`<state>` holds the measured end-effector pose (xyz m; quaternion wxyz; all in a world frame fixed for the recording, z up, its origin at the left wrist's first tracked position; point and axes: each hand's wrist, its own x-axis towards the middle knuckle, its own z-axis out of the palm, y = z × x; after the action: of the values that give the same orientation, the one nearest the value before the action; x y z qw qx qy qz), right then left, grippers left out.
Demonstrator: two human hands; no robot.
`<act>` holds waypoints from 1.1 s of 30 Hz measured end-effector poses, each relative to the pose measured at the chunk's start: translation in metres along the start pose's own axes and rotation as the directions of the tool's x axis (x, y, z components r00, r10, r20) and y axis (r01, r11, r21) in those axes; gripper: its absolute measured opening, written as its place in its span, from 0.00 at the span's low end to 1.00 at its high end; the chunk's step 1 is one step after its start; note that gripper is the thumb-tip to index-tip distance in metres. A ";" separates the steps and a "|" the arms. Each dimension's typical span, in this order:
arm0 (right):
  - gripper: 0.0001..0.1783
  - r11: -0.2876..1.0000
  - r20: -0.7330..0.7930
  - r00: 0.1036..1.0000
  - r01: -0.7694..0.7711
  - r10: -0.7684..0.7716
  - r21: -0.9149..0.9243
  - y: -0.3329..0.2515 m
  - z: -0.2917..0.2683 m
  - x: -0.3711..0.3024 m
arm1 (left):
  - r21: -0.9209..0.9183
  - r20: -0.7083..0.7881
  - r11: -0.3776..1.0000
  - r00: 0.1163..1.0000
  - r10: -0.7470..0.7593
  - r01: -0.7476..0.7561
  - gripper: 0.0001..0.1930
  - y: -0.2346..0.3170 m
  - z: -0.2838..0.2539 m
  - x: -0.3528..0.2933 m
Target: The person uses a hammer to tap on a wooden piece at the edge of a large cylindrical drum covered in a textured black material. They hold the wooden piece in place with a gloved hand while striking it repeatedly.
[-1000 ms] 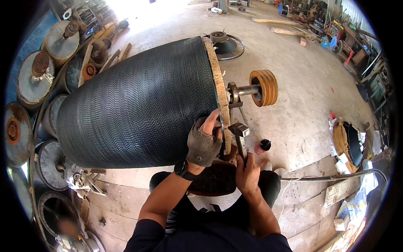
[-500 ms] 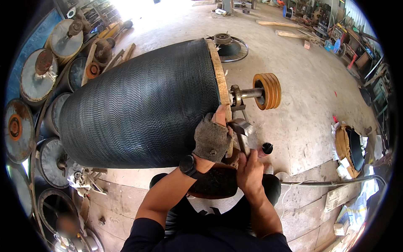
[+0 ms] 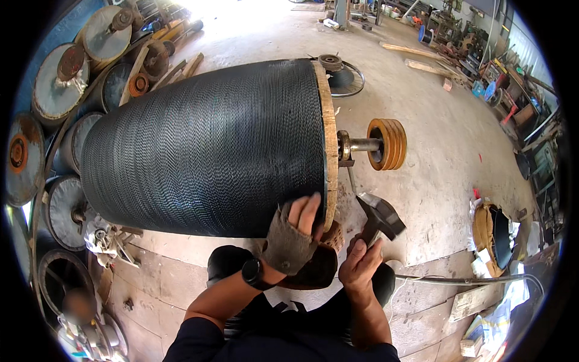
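Note:
In front of me lies a large drum point(image 3: 211, 145), its tapering body covered in fine black zigzag ridges. A wooden end disc point(image 3: 329, 139) closes its right side. My left hand point(image 3: 289, 238), in a grey-brown fingerless glove, is at the drum's lower right, beside the disc's near edge. Its fingers are bent and drawn together; whatever they pinch, if anything, is hidden. My right hand point(image 3: 360, 265) is closed round the handle of a hammer point(image 3: 385, 218), just right of the disc. The hammer's metal head is raised, apart from the wood.
From the disc a metal shaft point(image 3: 365, 145) sticks out to an orange grooved pulley point(image 3: 387, 145). A dark basin point(image 3: 316, 271) sits between my knees. More drums point(image 3: 63, 78) are stacked at left. A hose point(image 3: 464, 280) crosses the floor at right, near an open brown bag point(image 3: 487, 235).
My right hand has turned the hammer and moved it right, away from the disc. The left hand has dropped lower and slightly left, off the disc's edge. The view has shifted a little.

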<state>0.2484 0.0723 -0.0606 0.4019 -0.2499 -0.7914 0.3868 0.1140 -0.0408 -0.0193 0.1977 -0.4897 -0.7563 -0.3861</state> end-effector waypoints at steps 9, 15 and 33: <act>0.09 0.990 -0.050 0.998 -0.026 0.033 0.136 0.011 0.012 -0.007 | 0.044 0.429 0.995 0.901 0.065 -0.092 0.11 -0.003 0.050 -0.112; 0.15 0.978 0.109 0.993 -0.020 0.044 -0.209 0.011 0.023 0.013 | 0.061 0.633 0.995 0.774 0.025 -0.082 0.12 -0.013 0.077 -0.129; 0.08 0.944 0.115 0.992 0.090 -0.055 -0.316 0.016 0.013 0.006 | 0.084 0.550 0.995 0.835 -0.003 -0.052 0.13 -0.004 0.043 -0.103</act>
<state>0.2357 0.0799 -0.0760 0.3279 -0.2619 -0.8724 0.2505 0.1598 -0.0689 -0.1173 0.0007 -0.5795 -0.7925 -0.1901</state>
